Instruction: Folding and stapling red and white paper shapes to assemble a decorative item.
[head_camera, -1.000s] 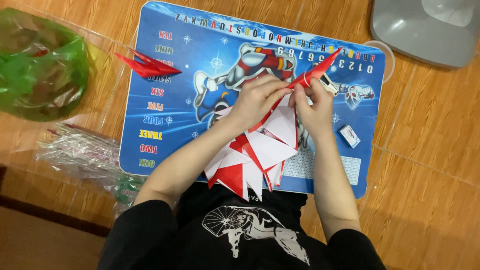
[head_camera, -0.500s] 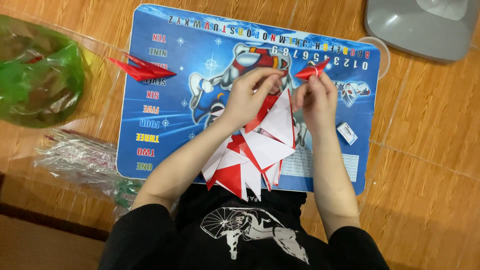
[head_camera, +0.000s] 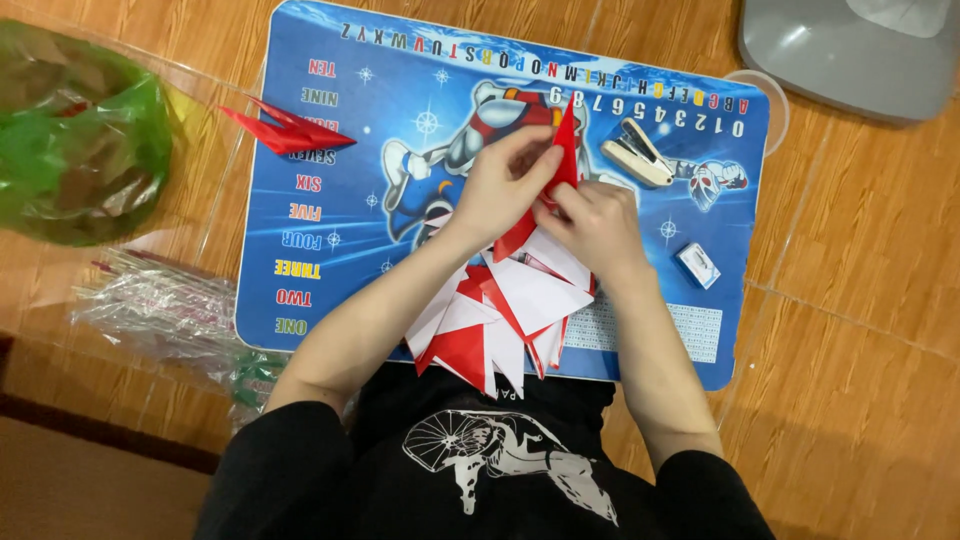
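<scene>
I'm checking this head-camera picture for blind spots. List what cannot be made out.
- Red folded paper: its lower part is covered by the left hand and right hand.
- Grey container: cut off by the top and right edges.
- Green plastic bag: its contents are blurred through the film.

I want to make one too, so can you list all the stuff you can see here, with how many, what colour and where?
Folded paper piece: one, red, pinched between both hands.
Paper pile: many pieces, red and white, under the hands at the mat's near edge.
Finished folded pieces: a small bunch, red, on the mat's left edge.
Stapler: one, cream, on the mat beside the hands.
Small box: one, blue and white, on the mat.
Mat: one, blue, on the wooden table.
Plastic bag: one, green, far left.
Clear packets: a bundle, left of the mat.
Grey bin: one, top corner.
Left hand; right hand: on the red piece.
</scene>
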